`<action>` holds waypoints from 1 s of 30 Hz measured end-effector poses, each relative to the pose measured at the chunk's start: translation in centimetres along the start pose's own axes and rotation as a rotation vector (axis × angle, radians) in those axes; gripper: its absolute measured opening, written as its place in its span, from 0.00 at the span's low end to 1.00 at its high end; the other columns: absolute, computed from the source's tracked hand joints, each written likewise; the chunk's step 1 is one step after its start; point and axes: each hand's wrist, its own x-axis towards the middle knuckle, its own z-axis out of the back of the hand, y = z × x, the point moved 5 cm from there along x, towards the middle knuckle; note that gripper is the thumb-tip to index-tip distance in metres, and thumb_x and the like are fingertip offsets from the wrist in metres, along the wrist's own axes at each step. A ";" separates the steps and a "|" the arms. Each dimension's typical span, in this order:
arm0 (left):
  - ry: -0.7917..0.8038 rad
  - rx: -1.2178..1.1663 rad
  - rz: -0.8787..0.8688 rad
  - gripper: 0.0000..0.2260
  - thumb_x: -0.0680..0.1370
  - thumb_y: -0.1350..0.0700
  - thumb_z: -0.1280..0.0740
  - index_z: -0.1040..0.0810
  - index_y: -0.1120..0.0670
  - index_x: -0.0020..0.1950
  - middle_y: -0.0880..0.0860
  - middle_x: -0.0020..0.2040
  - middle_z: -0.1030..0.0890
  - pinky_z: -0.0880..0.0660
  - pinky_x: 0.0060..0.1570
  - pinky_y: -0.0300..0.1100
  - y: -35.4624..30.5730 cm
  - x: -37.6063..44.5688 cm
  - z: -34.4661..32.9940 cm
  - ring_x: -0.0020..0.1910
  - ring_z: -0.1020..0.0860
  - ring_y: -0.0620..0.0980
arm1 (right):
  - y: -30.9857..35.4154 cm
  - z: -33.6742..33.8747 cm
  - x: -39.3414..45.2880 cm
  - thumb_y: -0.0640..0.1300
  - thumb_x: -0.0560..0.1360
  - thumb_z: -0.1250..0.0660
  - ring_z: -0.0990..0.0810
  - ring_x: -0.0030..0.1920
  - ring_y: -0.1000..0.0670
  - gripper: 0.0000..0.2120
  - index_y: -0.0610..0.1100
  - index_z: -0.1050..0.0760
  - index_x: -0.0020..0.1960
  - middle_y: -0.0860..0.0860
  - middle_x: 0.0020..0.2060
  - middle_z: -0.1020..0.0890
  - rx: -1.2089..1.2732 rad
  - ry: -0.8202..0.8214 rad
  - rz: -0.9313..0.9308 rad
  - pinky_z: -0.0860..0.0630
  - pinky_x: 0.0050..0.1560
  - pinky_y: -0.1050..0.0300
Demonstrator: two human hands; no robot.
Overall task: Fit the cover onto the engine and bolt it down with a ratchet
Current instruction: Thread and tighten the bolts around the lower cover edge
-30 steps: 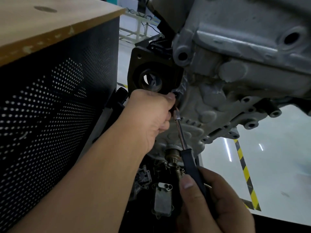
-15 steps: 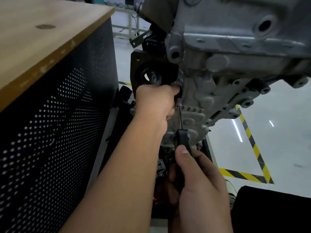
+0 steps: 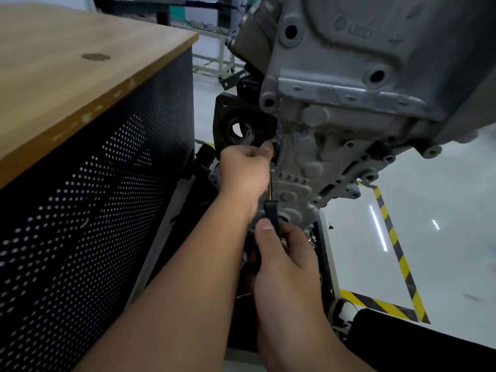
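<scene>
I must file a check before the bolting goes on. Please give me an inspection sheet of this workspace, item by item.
Surface: wooden bench top at left, above a black perforated panel; one round mark on the wood.
Job's things: grey engine hangs above right; cover sits against it; ratchet points up toward the cover's edge.
Clutter: dark parts low behind the arms, too dim to name.
Grips: left hand curled at the ratchet's head, which it hides; right hand curled round the black handle.
Cables: a thin dark line near the top edge, far back; whether it is a cable I cannot tell.
Surroundings: pale glossy floor with yellow-black tape.
</scene>
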 end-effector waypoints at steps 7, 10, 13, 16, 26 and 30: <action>0.008 -0.080 0.146 0.20 0.81 0.56 0.31 0.32 0.55 0.31 0.50 0.23 0.34 0.37 0.21 0.35 0.3 2.2 -1.0 0.17 0.36 0.47 | 1.0 -0.1 2.5 0.55 0.81 0.36 0.16 0.42 0.52 0.04 0.64 0.24 0.49 0.56 0.40 0.15 -0.220 0.071 0.008 0.20 0.41 0.51; 0.057 -0.080 0.185 0.15 0.82 0.58 0.33 0.30 0.56 0.36 0.52 0.29 0.35 0.43 0.22 0.33 0.3 2.5 -1.7 0.18 0.41 0.47 | 1.7 0.5 2.8 0.53 0.81 0.35 0.20 0.33 0.52 0.05 0.62 0.21 0.49 0.55 0.32 0.18 -0.189 0.085 -0.011 0.25 0.34 0.54; 0.081 -0.086 0.227 0.12 0.82 0.59 0.34 0.30 0.56 0.40 0.55 0.34 0.33 0.45 0.24 0.34 0.5 2.9 -2.0 0.20 0.41 0.47 | 1.8 1.5 3.1 0.51 0.80 0.34 0.21 0.29 0.57 0.07 0.62 0.20 0.47 0.58 0.27 0.20 -0.192 0.077 -0.037 0.27 0.31 0.58; 0.073 -0.107 0.257 0.12 0.81 0.60 0.33 0.30 0.56 0.39 0.54 0.32 0.33 0.45 0.23 0.34 0.7 3.1 -2.0 0.18 0.40 0.47 | 1.6 1.9 3.2 0.52 0.77 0.32 0.18 0.33 0.54 0.04 0.61 0.19 0.49 0.57 0.30 0.18 -0.202 0.064 -0.037 0.25 0.37 0.54; -0.030 -0.160 0.147 0.14 0.78 0.58 0.27 0.21 0.56 0.33 0.55 0.31 0.24 0.36 0.22 0.34 1.2 2.3 -1.6 0.22 0.31 0.48 | 1.2 1.6 3.3 0.53 0.79 0.34 0.17 0.39 0.60 0.07 0.65 0.21 0.47 0.62 0.39 0.15 -0.229 0.089 -0.065 0.23 0.40 0.63; 0.016 -0.208 0.214 0.11 0.79 0.58 0.28 0.20 0.59 0.38 0.53 0.30 0.27 0.40 0.21 0.33 0.8 1.9 -1.5 0.20 0.35 0.46 | 2.6 0.6 2.8 0.44 0.82 0.34 0.35 0.20 0.48 0.17 0.47 0.22 0.34 0.45 0.27 0.29 0.183 0.103 -0.276 0.35 0.25 0.59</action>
